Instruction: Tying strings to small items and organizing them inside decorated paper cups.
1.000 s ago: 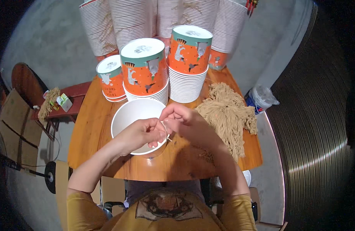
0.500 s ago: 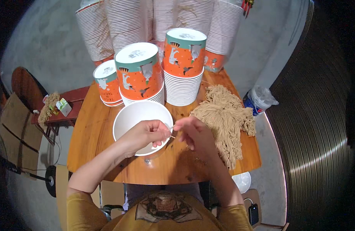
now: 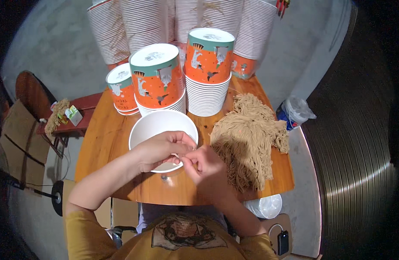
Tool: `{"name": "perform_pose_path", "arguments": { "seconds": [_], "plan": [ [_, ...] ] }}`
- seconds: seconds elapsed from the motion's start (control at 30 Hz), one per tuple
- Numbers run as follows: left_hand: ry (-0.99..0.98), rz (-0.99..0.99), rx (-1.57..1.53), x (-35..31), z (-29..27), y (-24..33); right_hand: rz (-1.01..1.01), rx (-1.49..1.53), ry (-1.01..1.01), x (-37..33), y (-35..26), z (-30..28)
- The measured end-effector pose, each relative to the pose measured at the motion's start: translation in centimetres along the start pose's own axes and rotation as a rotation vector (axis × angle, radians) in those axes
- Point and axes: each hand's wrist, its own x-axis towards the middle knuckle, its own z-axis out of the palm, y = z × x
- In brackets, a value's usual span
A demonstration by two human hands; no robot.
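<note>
Now, my left hand (image 3: 167, 149) and right hand (image 3: 206, 167) pinch thin cord (image 3: 195, 165), mostly hidden, above near-right rim of white tub (image 3: 151, 128); tan bundle (image 3: 247, 134) right of tub on bench (image 3: 108, 134), orange stacks (image 3: 162, 89) behind tub.

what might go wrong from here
The left hand is over the white tub, so a nudge might shift it. The right hand is close to the tan cord pile, so loose strands could snag. The upturned orange tubs stand stacked just behind and might topple if bumped.
</note>
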Motion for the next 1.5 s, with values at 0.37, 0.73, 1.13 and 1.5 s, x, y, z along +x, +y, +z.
{"name": "perform_pose_path", "arguments": {
  "seconds": [0.37,0.73,1.13,1.5],
  "plan": [
    [0.013,0.079,-0.028,-0.2,-0.3,-0.3,0.836,0.902,-0.019,-0.2,1.6,-2.4],
    [0.164,0.412,0.596,-1.0,1.3,-0.3,0.119,0.074,0.033,0.9,1.0,-1.5],
    [0.182,0.39,0.704,-1.3,0.9,-0.4,0.277,0.14,-0.055,0.4,1.1,-1.2],
    [0.257,0.497,0.864,-1.4,1.0,-0.3,0.323,0.204,-0.037,0.4,0.7,-1.1]
  ]
}}
